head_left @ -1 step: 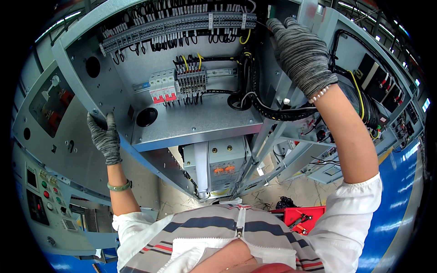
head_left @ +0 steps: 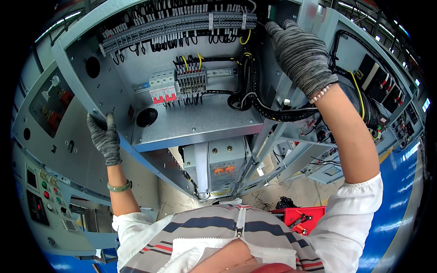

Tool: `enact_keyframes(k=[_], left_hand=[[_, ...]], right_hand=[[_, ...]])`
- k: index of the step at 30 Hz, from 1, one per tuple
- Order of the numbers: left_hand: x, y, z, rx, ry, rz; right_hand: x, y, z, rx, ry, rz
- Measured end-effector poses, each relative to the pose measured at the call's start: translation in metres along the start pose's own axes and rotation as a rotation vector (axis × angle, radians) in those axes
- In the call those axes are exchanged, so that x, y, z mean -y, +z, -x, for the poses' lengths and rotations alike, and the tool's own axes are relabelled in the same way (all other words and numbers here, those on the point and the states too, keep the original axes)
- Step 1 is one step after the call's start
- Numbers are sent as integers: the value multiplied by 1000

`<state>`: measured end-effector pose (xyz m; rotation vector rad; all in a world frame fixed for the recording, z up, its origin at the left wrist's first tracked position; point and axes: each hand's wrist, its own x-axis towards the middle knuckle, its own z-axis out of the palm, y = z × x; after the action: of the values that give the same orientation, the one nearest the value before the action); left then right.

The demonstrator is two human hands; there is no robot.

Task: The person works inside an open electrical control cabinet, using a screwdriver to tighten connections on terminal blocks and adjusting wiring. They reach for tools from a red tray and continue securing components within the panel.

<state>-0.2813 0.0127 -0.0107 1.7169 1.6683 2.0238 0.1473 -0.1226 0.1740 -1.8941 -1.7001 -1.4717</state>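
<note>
An open grey metal electrical cabinet (head_left: 200,123) fills the view above me. My left hand (head_left: 105,139), in a grey knit glove, grips the cabinet's left front edge (head_left: 75,79). My right hand (head_left: 302,57), also gloved, is raised into the upper right corner, its fingertips by the right end of the long terminal strip (head_left: 182,25). Its back faces me, so what the fingers hold is hidden. Lower in the cabinet sit white breakers with red levers (head_left: 162,86) and a grey terminal block (head_left: 191,81) with yellow and black wires.
A black cable bundle (head_left: 277,113) loops from the cabinet toward a wired door panel (head_left: 387,95) on the right. At left hangs a grey door with push buttons (head_left: 43,191). A red tool tray (head_left: 300,217) lies on the floor below, beside blue flooring (head_left: 400,200).
</note>
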Motion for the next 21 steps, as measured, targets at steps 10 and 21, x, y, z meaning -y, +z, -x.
enact_keyframes(k=[10,21], left_hand=[[14,-4,-1,-17,51,48],[-63,3,49,-249,383,71]], right_hand=[[6,-1,-14,-103,8,-314],[14,-8,41,-73,128,-534]])
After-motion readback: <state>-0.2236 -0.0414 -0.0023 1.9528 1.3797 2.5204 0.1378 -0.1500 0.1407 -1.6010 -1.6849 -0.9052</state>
